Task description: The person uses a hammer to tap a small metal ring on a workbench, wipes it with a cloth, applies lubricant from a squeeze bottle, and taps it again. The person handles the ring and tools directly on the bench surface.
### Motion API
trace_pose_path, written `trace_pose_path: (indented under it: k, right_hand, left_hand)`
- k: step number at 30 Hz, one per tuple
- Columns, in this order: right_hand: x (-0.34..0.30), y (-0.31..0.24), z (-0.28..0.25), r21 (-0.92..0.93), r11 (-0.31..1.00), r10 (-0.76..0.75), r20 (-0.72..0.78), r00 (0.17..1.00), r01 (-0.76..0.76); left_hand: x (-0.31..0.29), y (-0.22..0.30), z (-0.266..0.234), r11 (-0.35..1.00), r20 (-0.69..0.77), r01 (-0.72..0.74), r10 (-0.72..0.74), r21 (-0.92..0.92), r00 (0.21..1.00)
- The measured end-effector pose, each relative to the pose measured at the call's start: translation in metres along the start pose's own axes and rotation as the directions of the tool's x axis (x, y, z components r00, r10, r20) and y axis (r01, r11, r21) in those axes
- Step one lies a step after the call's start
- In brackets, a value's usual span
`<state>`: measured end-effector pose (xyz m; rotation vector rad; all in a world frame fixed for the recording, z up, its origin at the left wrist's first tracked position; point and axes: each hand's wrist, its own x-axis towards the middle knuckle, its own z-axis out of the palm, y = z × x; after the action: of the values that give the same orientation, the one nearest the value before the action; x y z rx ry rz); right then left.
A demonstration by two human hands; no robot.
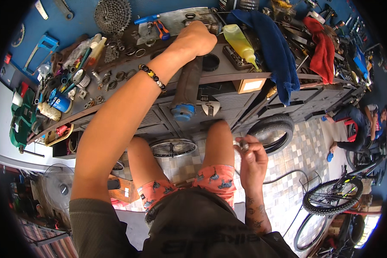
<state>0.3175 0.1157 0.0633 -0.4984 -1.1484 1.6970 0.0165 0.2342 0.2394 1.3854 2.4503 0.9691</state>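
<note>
My left hand (200,38) reaches over the far side of the workbench (159,56), its fingers curled and mostly hidden from view. Right beside it lies a round metal part (213,28); whether the hand grips this cannot be told. In front of my thighs, my right hand (253,161) pinches a small metal cylindrical part (244,145) between thumb and fingers. Under my left wrist juts a thick dark bar with a blue end (183,112). A squeeze bottle of yellow liquid (241,43) lies to the right of my left hand, near a black ring-shaped cap (210,62).
Blue-handled tools (161,30), loose metal rings (120,75), a blue towel (273,51) and a red cloth (320,51) crowd the bench. An adjustable wrench (210,106) hangs at its front edge. Tyres (271,133) and a bicycle wheel (173,147) stand below. Another person (359,122) sits at right.
</note>
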Motion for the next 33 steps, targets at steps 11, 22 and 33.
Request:
trace_pose_path:
  k: [11,22,33]
  right_hand:
    - [0.021,-0.018,0.029,0.315,0.931,0.142,0.155,0.978,-0.185]
    - [-0.007,0.004,0.08,-0.248,0.969,0.11,0.448,0.887,0.005]
    - [-0.004,0.023,0.117,-0.611,0.785,0.247,0.463,0.851,0.104]
  left_hand:
    - [-0.13,-0.024,-0.046,0.843,-0.187,-0.497,0.464,-0.206,0.866]
    - [-0.325,-0.111,-0.005,-0.02,0.495,0.5,-0.193,-0.866,0.847]
    - [-0.336,-0.159,0.007,0.111,0.356,0.393,-0.254,-0.913,0.899]
